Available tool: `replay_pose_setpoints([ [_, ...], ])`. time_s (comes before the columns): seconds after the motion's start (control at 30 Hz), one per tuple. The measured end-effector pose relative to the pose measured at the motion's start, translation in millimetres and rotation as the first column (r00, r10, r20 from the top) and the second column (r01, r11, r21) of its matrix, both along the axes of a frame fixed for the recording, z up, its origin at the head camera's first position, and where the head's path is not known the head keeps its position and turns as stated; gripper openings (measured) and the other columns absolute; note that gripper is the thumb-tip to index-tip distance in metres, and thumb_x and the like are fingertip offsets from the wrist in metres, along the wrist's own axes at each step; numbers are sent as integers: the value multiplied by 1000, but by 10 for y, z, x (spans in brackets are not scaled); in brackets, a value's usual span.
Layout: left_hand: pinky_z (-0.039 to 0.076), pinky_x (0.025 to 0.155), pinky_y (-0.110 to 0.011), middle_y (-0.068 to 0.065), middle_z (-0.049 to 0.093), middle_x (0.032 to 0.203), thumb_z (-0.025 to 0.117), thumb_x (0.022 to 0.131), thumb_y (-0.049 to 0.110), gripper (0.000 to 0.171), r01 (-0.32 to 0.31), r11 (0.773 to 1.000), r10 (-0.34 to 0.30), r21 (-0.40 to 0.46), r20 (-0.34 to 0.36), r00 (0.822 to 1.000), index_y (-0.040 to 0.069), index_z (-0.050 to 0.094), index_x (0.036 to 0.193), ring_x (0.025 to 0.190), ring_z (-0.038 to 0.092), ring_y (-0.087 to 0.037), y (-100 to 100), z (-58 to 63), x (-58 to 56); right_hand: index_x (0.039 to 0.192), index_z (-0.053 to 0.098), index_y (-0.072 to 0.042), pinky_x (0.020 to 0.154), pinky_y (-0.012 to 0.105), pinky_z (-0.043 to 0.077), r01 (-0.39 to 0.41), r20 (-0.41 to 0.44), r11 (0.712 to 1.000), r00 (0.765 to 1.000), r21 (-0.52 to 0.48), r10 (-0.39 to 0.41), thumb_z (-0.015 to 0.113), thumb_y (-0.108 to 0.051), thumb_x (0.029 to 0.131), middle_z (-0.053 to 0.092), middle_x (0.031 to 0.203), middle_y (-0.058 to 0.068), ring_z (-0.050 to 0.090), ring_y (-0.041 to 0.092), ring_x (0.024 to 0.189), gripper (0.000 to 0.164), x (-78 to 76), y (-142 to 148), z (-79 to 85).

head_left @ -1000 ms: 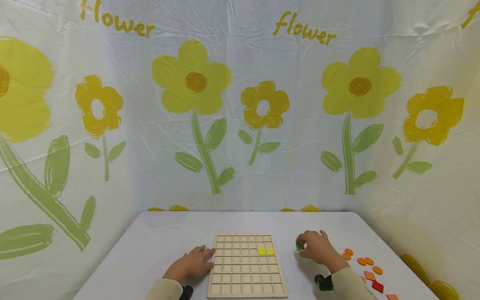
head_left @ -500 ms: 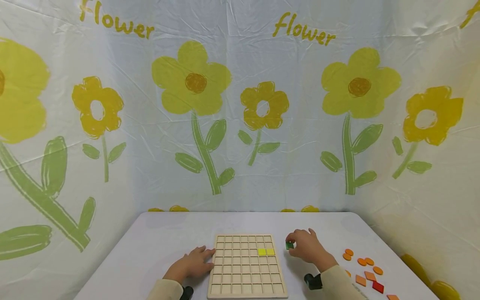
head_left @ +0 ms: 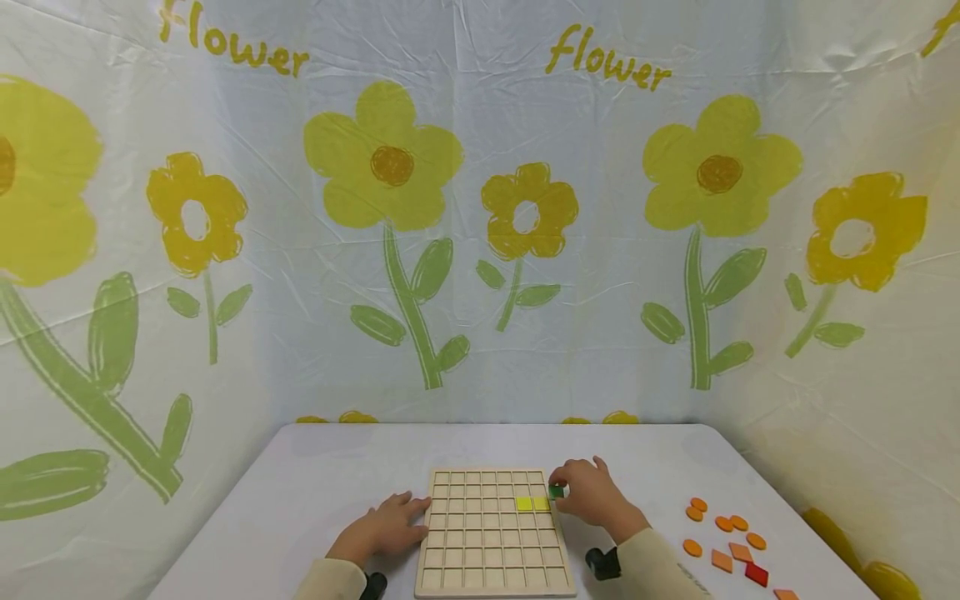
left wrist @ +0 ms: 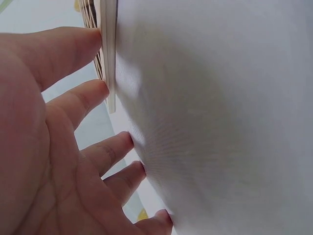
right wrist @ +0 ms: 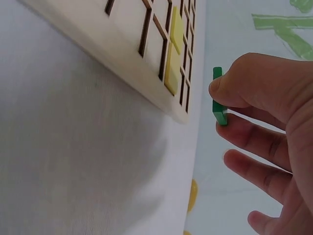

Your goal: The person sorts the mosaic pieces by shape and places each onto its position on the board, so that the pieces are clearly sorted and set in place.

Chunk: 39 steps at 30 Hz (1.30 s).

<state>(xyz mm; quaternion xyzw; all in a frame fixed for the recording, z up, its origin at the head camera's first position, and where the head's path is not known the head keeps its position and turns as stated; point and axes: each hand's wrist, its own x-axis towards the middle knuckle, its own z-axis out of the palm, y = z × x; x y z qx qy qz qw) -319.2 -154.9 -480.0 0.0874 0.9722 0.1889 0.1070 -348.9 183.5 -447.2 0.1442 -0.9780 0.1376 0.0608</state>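
Observation:
A pale wooden grid board (head_left: 491, 557) lies on the table, with two yellow square tiles (head_left: 532, 503) side by side in its cells near the far right corner. My right hand (head_left: 594, 493) pinches a green tile (right wrist: 218, 100) between thumb and fingertips, right at the board's right edge in the head view. At the board's left side rests my left hand (head_left: 388, 525), its fingers spread. In the left wrist view the thumb and index fingertip touch the board's side edge (left wrist: 108, 54), while the other fingertips rest on the table.
On the white table (head_left: 360, 458), several orange round pieces (head_left: 738, 522) lie to the right. Nearer the front right are several orange square tiles (head_left: 722, 561) and a red tile (head_left: 756, 574). A flower-printed curtain (head_left: 480, 358) stands behind the table and along both sides.
My right hand has moved left with the green tile, from open table to the board's right edge. My left hand has stayed in place against the board.

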Motion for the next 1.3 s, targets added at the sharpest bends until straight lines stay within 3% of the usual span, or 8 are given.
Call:
replay_pose_setpoints([
  [0.73,21,108,-73,-19,42,148,59,92,37,51,-12,1000,12,5,-12,1000,18,51,139,140,33,-44,15,5,-5,94,74,-17,108,70,23,-104,-21,995,994,-11,104,79,-21,79,69,87,-8,62,23,97,16,-41,-296,-83],
  [1.3,22,108,-73,-19,42,148,59,92,36,49,-11,1000,11,-7,-17,1000,18,53,137,139,34,-44,9,-10,6,90,74,-20,105,72,26,-215,-65,977,975,-5,214,77,-20,83,70,88,-8,63,23,95,8,-9,-484,-140],
])
